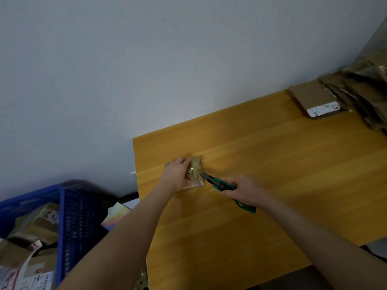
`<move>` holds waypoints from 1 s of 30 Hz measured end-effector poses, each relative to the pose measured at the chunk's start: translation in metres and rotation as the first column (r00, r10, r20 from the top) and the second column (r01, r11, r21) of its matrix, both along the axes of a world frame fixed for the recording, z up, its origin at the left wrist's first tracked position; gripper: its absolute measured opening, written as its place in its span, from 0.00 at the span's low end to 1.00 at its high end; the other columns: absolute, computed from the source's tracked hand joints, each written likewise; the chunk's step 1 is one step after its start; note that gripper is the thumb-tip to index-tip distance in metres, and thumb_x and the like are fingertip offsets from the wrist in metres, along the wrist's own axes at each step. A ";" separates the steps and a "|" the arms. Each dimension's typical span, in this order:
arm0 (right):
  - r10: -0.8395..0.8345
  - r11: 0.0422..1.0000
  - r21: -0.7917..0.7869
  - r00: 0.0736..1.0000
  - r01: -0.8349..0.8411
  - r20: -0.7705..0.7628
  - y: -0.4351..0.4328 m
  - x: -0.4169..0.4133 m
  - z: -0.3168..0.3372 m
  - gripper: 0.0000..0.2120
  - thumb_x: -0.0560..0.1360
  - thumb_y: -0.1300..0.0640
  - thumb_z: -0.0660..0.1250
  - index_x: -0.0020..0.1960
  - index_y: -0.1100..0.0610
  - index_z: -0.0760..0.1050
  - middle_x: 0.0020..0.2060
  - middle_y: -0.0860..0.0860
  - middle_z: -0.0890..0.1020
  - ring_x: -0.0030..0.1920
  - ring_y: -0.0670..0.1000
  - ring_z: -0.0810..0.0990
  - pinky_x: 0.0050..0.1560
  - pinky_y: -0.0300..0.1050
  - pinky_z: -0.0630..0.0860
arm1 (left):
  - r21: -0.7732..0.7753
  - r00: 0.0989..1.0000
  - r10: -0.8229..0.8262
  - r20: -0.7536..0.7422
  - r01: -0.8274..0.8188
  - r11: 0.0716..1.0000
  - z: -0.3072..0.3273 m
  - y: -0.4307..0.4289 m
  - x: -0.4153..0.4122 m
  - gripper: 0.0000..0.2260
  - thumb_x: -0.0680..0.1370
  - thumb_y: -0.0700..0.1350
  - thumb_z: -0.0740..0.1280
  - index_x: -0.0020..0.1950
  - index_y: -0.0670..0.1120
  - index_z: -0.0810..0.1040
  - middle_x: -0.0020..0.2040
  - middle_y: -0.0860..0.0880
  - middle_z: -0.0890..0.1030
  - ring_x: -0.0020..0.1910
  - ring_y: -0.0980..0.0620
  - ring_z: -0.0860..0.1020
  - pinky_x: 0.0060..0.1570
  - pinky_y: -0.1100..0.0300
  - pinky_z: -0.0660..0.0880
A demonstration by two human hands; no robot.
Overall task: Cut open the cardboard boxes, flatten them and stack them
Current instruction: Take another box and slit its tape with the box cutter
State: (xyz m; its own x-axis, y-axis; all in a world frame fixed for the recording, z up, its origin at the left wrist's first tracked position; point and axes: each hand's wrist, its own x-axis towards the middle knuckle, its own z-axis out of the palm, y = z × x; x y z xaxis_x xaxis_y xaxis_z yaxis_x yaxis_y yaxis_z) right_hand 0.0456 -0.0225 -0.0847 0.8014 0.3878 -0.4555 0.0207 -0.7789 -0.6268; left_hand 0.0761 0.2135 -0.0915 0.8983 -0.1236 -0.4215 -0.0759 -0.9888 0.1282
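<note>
Right hand (245, 190) grips the knife (217, 183), left hand (176, 174) the box (195, 169), near the left edge of the table (282, 185).

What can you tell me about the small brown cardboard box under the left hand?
The small brown cardboard box is wrapped in shiny clear tape, with a white printed label at its near end. It lies on the yellow wooden table, near its far left corner. The left hand grips it from the left. The tip of the green utility knife, held in the right hand, sits at its right near side; whether the blade touches cannot be told.
</note>
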 end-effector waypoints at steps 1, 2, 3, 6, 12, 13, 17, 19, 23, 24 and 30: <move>-0.043 0.999 -0.003 0.999 0.043 0.002 -0.004 0.000 0.000 0.23 0.76 0.50 0.66 0.70 0.45 0.70 0.46 0.50 0.83 0.42 0.52 0.82 0.40 0.48 0.79 | -0.009 1.000 -0.006 -0.011 0.006 1.000 0.000 0.001 0.001 0.38 0.74 0.51 0.73 0.78 0.47 0.57 0.75 0.49 0.61 0.70 0.43 0.65 0.67 0.52 0.63; -0.127 0.992 0.009 0.992 0.126 0.002 -0.009 0.000 -0.001 0.21 0.76 0.50 0.67 0.68 0.47 0.72 0.46 0.49 0.81 0.42 0.51 0.81 0.40 0.46 0.79 | -0.016 0.999 -0.026 -0.022 0.026 1.000 0.002 0.003 0.002 0.39 0.73 0.51 0.73 0.78 0.48 0.56 0.76 0.49 0.61 0.70 0.43 0.65 0.68 0.52 0.62; -0.233 0.972 0.033 0.973 0.233 -0.005 -0.015 -0.001 -0.002 0.19 0.76 0.50 0.67 0.66 0.51 0.73 0.46 0.48 0.80 0.42 0.49 0.80 0.37 0.42 0.77 | -0.018 0.997 -0.074 -0.034 0.073 0.997 0.003 0.005 0.004 0.39 0.73 0.51 0.73 0.78 0.48 0.56 0.77 0.49 0.60 0.72 0.43 0.63 0.69 0.53 0.60; -0.491 0.854 0.157 0.868 0.497 -0.076 -0.018 0.003 -0.006 0.14 0.77 0.51 0.66 0.60 0.57 0.73 0.42 0.48 0.78 0.39 0.47 0.77 0.33 0.38 0.72 | 0.058 0.948 -0.317 -0.022 0.318 0.946 0.009 0.009 0.003 0.34 0.77 0.51 0.69 0.79 0.54 0.55 0.80 0.52 0.52 0.78 0.46 0.49 0.76 0.50 0.46; -0.594 0.658 0.305 0.724 0.688 -0.351 0.045 0.029 -0.003 0.14 0.78 0.50 0.64 0.58 0.58 0.71 0.44 0.52 0.78 0.43 0.50 0.77 0.43 0.47 0.74 | -0.221 0.887 0.317 0.336 -0.253 0.942 0.012 0.010 -0.030 0.30 0.78 0.46 0.65 0.78 0.50 0.57 0.78 0.43 0.55 0.74 0.42 0.61 0.70 0.45 0.66; -0.587 0.648 0.304 0.713 0.698 -0.384 0.056 0.032 -0.002 0.14 0.79 0.50 0.63 0.59 0.58 0.70 0.44 0.51 0.77 0.42 0.50 0.77 0.42 0.46 0.73 | -0.321 0.838 0.484 0.253 -0.399 0.859 0.013 0.008 -0.030 0.31 0.78 0.48 0.66 0.78 0.47 0.55 0.77 0.41 0.55 0.73 0.40 0.62 0.68 0.45 0.68; -0.526 0.598 0.276 0.629 0.752 -0.573 0.086 0.031 -0.008 0.13 0.80 0.51 0.60 0.60 0.57 0.65 0.53 0.54 0.76 0.50 0.53 0.76 0.47 0.47 0.72 | -0.239 0.841 0.537 0.067 -0.508 0.827 0.008 0.000 -0.017 0.41 0.74 0.56 0.70 0.78 0.43 0.51 0.75 0.41 0.60 0.72 0.41 0.63 0.67 0.44 0.68; -0.498 0.617 0.270 0.632 0.739 -0.594 0.094 0.025 -0.014 0.12 0.80 0.50 0.60 0.59 0.55 0.64 0.55 0.54 0.75 0.53 0.54 0.76 0.49 0.47 0.71 | -0.119 0.866 0.495 0.067 -0.486 0.866 0.003 -0.001 -0.010 0.45 0.73 0.59 0.70 0.78 0.43 0.48 0.75 0.42 0.59 0.73 0.42 0.62 0.69 0.44 0.65; -0.560 0.696 0.246 0.725 0.674 -0.401 0.081 0.023 -0.022 0.11 0.79 0.53 0.61 0.58 0.57 0.69 0.51 0.55 0.79 0.47 0.54 0.78 0.45 0.48 0.73 | -0.071 0.874 0.486 0.006 -0.484 0.872 -0.001 -0.004 0.002 0.45 0.72 0.57 0.72 0.78 0.43 0.49 0.75 0.42 0.59 0.73 0.41 0.62 0.68 0.45 0.66; -0.568 0.725 0.236 0.756 0.646 -0.325 0.073 0.025 -0.023 0.10 0.79 0.53 0.62 0.58 0.57 0.70 0.48 0.54 0.79 0.44 0.52 0.78 0.44 0.47 0.74 | -0.054 0.905 0.425 0.010 -0.424 0.904 -0.002 -0.002 0.004 0.45 0.72 0.55 0.72 0.78 0.44 0.49 0.76 0.43 0.58 0.73 0.42 0.61 0.70 0.45 0.64; -0.368 0.922 0.130 0.930 0.364 0.008 0.031 0.028 -0.013 0.23 0.77 0.52 0.63 0.71 0.47 0.66 0.49 0.48 0.79 0.41 0.51 0.80 0.38 0.49 0.78 | 0.065 0.998 0.058 -0.005 -0.058 0.996 0.000 0.025 0.003 0.45 0.73 0.53 0.72 0.79 0.49 0.44 0.79 0.48 0.51 0.77 0.44 0.51 0.75 0.45 0.52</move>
State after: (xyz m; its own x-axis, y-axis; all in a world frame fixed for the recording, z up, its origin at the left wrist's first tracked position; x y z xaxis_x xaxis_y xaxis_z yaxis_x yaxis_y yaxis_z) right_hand 0.0738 0.0089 -0.0973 0.9115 0.1164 -0.3945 -0.2293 -0.6524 -0.7223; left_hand 0.0793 0.2390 -0.0913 0.9002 -0.0439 -0.4332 -0.0177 -0.9978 0.0644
